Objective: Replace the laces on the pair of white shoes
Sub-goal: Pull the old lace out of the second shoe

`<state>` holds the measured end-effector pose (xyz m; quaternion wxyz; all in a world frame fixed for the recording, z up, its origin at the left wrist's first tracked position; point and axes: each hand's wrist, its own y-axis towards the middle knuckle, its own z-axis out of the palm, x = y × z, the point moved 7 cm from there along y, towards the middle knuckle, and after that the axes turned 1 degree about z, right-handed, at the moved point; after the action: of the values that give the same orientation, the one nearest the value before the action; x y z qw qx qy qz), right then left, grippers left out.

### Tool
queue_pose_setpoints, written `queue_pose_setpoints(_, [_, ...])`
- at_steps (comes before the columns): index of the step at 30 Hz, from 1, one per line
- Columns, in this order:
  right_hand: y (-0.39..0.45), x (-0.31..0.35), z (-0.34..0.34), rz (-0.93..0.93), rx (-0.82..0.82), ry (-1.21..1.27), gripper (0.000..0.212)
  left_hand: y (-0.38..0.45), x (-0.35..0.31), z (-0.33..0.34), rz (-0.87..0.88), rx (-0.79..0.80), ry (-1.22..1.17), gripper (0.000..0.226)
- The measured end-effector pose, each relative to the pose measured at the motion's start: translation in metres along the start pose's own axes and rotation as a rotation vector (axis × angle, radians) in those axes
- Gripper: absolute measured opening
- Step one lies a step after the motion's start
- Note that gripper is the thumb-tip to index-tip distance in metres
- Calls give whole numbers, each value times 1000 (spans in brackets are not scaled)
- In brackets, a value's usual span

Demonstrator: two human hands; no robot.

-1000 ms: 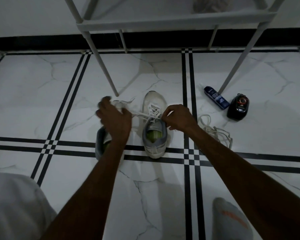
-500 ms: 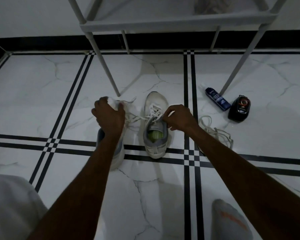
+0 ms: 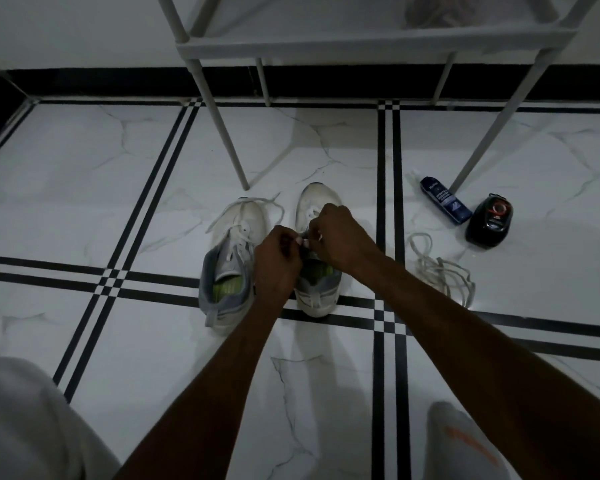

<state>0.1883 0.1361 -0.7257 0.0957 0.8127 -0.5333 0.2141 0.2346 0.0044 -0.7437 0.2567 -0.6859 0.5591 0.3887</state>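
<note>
Left shoe (image 3: 234, 258) looks laced, both hands (image 3: 278, 261) (image 3: 340, 237) have fingers pinching the lace (image 3: 305, 241) on the right shoe (image 3: 317, 282), so nearly done.

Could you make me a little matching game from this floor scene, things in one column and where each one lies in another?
Things:
1. white shoe on the left
2. loose pile of white laces
3. dark blue bottle
4. black rounded container with a red ring

Places:
A. farthest right, beside the bottle
B. lying next to the foot of a white rack leg
C. on the tile to the right of both shoes
D. next to the shoe both hands work on, its lace ends loose over the toe

Pairs: 1-D, 2-C, 3-B, 4-A
</note>
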Motion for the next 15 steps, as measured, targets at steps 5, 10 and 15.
queue_pose_setpoints(5, [-4, -65, -35, 348, -410, 244, 9, 1, 10, -5, -19, -12, -28, 8])
queue_pose_setpoints(10, [-3, -50, -28, 189, -270, 350, 26, 3, 14, -6, -47, -27, -11, 9])
queue_pose_setpoints(15, [3, 0, 4, 69, -43, -80, 35, 4, 15, -2, -50, 2, -39, 6])
